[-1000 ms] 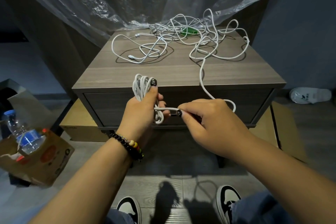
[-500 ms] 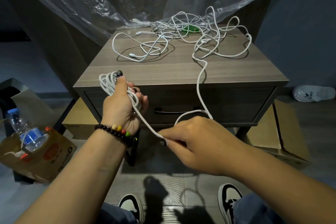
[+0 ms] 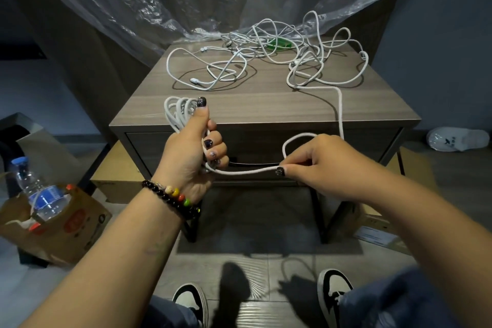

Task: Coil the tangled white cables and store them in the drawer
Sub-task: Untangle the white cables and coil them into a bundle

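Since half a second ago, the left hand (image 3: 190, 152) has been brought rightward and nearer the drawer (image 3: 346, 152), and the right hand (image 3: 319, 165) has been raised from below the drawer front to the level of its handle, so that a small loop is now seen arched above the right hand.

A bundle of coiled cable (image 3: 177, 112) is gripped in the left hand, the thumb pressed along its top and the fingers (image 3: 215, 146) curled round the turns. The free strand (image 3: 245, 172) is pinched between thumb and forefinger of the right hand, and from there it is led up over the worktop (image 3: 266, 107) edge into the tangled cables (image 3: 279, 53) lying at the back. The drawer is seen closed.

The coiling step is judged to be in hand, with much of the cable not yet gathered. For the next move, the pinched strand would have to be carried over to the left hand and laid on the bundle as a further turn, and more slack drawn from the tangle without a knot being pulled tight.
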Action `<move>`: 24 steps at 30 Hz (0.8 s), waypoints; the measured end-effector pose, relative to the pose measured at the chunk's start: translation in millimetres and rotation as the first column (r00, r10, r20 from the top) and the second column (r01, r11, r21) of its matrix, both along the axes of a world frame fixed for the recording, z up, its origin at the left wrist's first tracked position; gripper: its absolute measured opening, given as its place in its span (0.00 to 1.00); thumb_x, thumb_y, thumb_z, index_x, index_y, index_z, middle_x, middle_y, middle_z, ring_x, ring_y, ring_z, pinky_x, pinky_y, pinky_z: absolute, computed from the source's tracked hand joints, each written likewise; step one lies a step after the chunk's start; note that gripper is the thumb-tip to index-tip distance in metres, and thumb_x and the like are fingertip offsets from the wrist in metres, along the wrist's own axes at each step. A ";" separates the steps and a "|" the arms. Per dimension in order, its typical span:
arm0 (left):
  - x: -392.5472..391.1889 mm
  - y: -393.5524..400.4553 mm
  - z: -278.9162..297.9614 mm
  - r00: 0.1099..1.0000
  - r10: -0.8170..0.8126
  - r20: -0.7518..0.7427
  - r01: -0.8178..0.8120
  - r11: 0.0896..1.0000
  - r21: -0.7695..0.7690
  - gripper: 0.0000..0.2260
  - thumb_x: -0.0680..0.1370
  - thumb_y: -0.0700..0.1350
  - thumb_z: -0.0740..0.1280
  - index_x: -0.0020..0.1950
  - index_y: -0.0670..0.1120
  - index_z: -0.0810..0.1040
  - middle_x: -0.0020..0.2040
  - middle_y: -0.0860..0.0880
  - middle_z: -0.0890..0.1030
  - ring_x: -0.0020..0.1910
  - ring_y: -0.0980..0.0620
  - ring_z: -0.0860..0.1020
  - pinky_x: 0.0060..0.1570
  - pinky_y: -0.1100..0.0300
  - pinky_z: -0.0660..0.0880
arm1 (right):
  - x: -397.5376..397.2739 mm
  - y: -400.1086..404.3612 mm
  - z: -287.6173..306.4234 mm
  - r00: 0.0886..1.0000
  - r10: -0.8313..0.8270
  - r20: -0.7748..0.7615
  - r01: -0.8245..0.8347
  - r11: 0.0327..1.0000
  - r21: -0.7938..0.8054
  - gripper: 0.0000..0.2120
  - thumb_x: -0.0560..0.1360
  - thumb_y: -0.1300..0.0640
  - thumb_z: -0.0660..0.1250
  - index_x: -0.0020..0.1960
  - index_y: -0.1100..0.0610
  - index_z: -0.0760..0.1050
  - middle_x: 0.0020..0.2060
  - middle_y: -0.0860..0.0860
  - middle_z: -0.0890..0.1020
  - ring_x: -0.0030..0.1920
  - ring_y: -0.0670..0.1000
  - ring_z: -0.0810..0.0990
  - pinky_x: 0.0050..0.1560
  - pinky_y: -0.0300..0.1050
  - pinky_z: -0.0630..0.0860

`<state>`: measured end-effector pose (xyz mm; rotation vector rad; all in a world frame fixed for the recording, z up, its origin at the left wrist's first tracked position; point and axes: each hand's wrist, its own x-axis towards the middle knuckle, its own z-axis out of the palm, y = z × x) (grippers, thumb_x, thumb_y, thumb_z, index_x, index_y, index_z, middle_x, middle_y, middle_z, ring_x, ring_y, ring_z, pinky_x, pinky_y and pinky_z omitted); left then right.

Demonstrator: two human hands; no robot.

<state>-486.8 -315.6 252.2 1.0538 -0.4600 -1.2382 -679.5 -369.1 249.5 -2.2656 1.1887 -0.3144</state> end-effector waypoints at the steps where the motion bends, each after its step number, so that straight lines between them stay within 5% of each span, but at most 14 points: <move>1: -1.1 0.5 -0.6 0.999 -0.012 0.048 0.012 1.000 0.008 0.16 0.80 0.55 0.60 0.35 0.49 0.69 0.23 0.54 0.64 0.18 0.58 0.63 0.20 0.67 0.60 | 0.1 0.5 0.2 1.000 -0.005 0.029 0.006 0.999 -0.036 0.07 0.76 0.51 0.68 0.45 0.50 0.85 0.34 0.49 0.83 0.36 0.45 0.79 0.41 0.41 0.77; 4: -3.2 3.1 -2.4 0.992 -0.025 0.128 0.022 0.999 0.026 0.16 0.80 0.53 0.61 0.36 0.47 0.70 0.25 0.51 0.73 0.22 0.57 0.71 0.22 0.68 0.67 | 2.8 4.6 -0.1 0.990 0.024 0.138 -0.001 0.986 -0.165 0.06 0.75 0.53 0.69 0.48 0.49 0.85 0.35 0.41 0.79 0.39 0.41 0.77 0.39 0.29 0.69; 7: -5.4 3.8 -6.1 0.989 -0.063 0.137 0.063 0.998 0.006 0.16 0.81 0.52 0.59 0.37 0.44 0.70 0.37 0.42 0.84 0.36 0.49 0.84 0.30 0.64 0.79 | 4.9 5.5 -3.0 0.966 0.039 0.255 0.039 0.955 -0.295 0.05 0.74 0.55 0.71 0.47 0.50 0.85 0.37 0.41 0.80 0.41 0.42 0.78 0.42 0.33 0.69; 10: -12.7 3.9 -8.3 0.978 -0.154 0.141 0.153 0.988 0.014 0.17 0.82 0.51 0.57 0.38 0.43 0.70 0.49 0.35 0.83 0.45 0.44 0.84 0.45 0.54 0.80 | 7.3 5.6 -5.3 0.930 0.067 0.360 0.086 0.916 -0.393 0.05 0.73 0.57 0.72 0.47 0.51 0.85 0.38 0.44 0.81 0.39 0.43 0.79 0.41 0.33 0.73; 15: -25.2 8.1 -12.9 0.939 -0.295 0.177 0.287 0.955 0.073 0.15 0.79 0.52 0.60 0.42 0.41 0.72 0.46 0.33 0.83 0.42 0.42 0.84 0.40 0.50 0.82 | 10.9 8.0 -7.5 0.885 0.099 0.456 0.140 0.875 -0.463 0.06 0.71 0.57 0.71 0.46 0.55 0.85 0.38 0.45 0.82 0.38 0.44 0.80 0.41 0.37 0.76; 19: -31.8 11.0 -11.4 0.918 -0.337 0.210 0.320 0.941 0.114 0.21 0.80 0.53 0.59 0.57 0.34 0.73 0.38 0.37 0.84 0.32 0.47 0.83 0.28 0.60 0.79 | 10.3 8.1 -8.0 0.870 0.109 0.482 0.161 0.860 -0.485 0.06 0.71 0.57 0.71 0.45 0.55 0.85 0.37 0.46 0.82 0.37 0.44 0.79 0.40 0.41 0.76; 24: -35.1 10.7 -11.9 0.916 -0.302 0.263 0.291 0.953 0.084 0.17 0.81 0.52 0.58 0.44 0.40 0.74 0.28 0.45 0.77 0.20 0.54 0.72 0.22 0.66 0.71 | 10.2 8.7 -8.0 0.865 0.101 0.492 0.159 0.874 -0.460 0.05 0.71 0.58 0.72 0.45 0.54 0.86 0.37 0.46 0.82 0.38 0.44 0.80 0.40 0.42 0.77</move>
